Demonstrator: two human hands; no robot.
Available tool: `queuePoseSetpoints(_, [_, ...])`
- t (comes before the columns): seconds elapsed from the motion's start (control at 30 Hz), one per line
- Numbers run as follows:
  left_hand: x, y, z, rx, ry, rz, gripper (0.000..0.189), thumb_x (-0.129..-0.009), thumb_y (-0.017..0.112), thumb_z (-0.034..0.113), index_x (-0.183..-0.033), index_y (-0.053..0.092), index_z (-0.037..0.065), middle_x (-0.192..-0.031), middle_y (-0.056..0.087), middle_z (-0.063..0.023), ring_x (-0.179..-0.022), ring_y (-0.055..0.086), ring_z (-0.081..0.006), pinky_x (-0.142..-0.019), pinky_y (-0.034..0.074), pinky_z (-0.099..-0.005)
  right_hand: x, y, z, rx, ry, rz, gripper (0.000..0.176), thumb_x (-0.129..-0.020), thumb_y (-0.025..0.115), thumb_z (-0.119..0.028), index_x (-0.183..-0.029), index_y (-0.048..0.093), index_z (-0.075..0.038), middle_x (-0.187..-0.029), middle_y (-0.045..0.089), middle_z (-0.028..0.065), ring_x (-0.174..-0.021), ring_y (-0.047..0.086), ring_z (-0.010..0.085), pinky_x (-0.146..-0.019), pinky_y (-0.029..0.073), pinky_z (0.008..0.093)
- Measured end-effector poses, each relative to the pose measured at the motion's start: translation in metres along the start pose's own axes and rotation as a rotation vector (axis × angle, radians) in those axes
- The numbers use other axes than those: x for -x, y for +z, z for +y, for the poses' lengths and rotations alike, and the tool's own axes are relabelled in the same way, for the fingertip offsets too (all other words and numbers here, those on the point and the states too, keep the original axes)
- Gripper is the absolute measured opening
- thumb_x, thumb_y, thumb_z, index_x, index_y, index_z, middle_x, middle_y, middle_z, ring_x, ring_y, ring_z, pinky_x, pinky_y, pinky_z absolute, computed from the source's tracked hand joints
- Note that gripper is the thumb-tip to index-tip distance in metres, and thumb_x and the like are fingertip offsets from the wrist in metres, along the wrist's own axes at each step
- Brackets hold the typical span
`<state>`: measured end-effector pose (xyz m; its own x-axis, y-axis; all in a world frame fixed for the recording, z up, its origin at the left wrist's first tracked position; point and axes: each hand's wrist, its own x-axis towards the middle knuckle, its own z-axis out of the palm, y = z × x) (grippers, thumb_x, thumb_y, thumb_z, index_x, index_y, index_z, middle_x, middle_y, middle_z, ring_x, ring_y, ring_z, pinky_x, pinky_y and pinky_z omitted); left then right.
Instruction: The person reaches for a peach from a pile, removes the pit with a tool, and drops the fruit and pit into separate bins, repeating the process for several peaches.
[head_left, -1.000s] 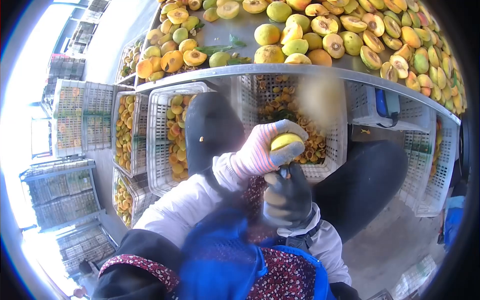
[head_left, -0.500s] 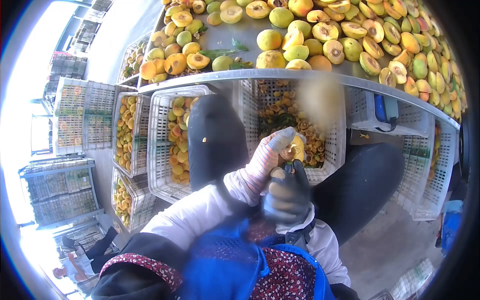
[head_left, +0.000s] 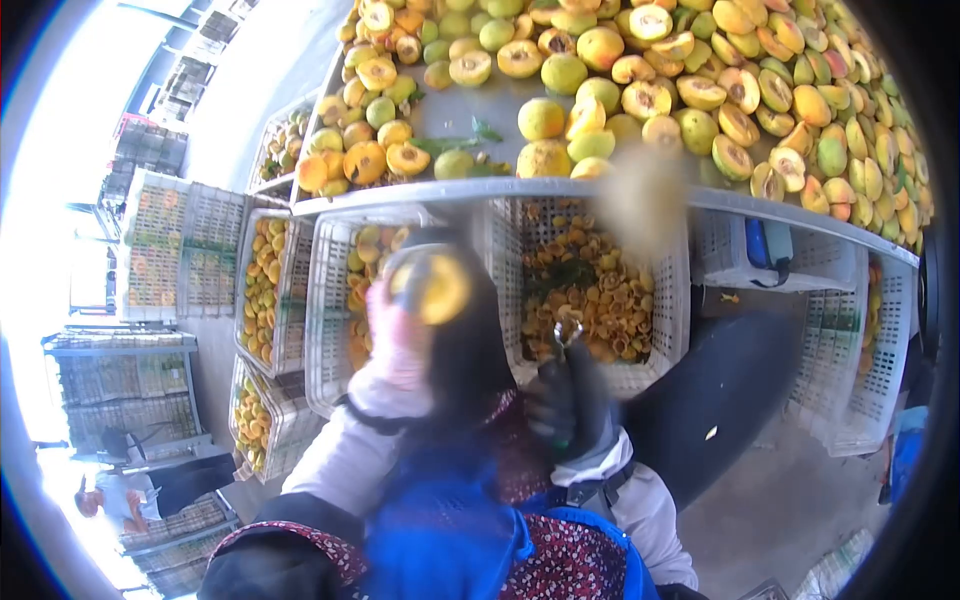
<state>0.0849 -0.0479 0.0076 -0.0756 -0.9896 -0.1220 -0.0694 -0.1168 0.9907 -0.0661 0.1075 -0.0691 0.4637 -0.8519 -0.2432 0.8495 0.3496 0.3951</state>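
Observation:
My left hand point(head_left: 398, 335), in a pale striped glove and smeared by motion, holds a yellow fruit half point(head_left: 438, 288) above my leg, beside the crate of fruit point(head_left: 320, 300). My right hand point(head_left: 570, 405), in a dark glove, is closed around a small tool with a curved metal end point(head_left: 567, 332). That metal end points toward the crate of scraps point(head_left: 508, 300), which holds pits, cut pieces and some green leaves. Several halved and whole fruits point(head_left: 640, 98) lie on the metal table point(head_left: 445, 112) in front of me.
Crates of yellow fruit point(head_left: 265, 285) stand at the left, with stacked crates point(head_left: 150, 245) behind. A person point(head_left: 135, 500) is at the lower left. White crates point(head_left: 840, 380) stand under the table at the right. A blurred pale spot covers part of the table edge.
My left hand has moved left, away from my right hand, with the yellow fruit half in it. The tool's metal end now shows at my right hand. The view has shifted slightly.

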Motion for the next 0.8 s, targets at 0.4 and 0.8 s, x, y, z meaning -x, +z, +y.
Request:
queuePoseSetpoints(0.4, [-0.154,0.047,0.066,-1.75,0.162,-0.409,0.041,-0.082,0.061,0.043,-0.103,0.065,0.008,-0.09,0.067,-0.015,-0.087,0.065,-0.0314,-0.075,0.051,-0.0408,-0.01,0.011,-0.004,0.369,-0.2,0.411,0.041,-0.09,0.051,-0.056,-0.087,0.054,-0.015,-0.054,0.038,-0.0029,-0.043,0.036,0.011,-0.04,0.028,0.0242])
queuePoseSetpoints(0.8, [-0.08,0.06,0.086,-0.223,-0.177,-0.667,0.068,-0.074,0.066,0.034,-0.128,0.046,-0.001,-0.103,0.061,-0.0035,-0.085,0.058,-0.0105,-0.063,0.043,-0.0193,-0.005,0.063,-0.003,0.673,-0.447,0.482,0.036,-0.092,0.054,-0.041,-0.099,0.054,-0.006,-0.063,0.052,0.0028,-0.047,0.048,0.0126,-0.041,0.039,0.0262])
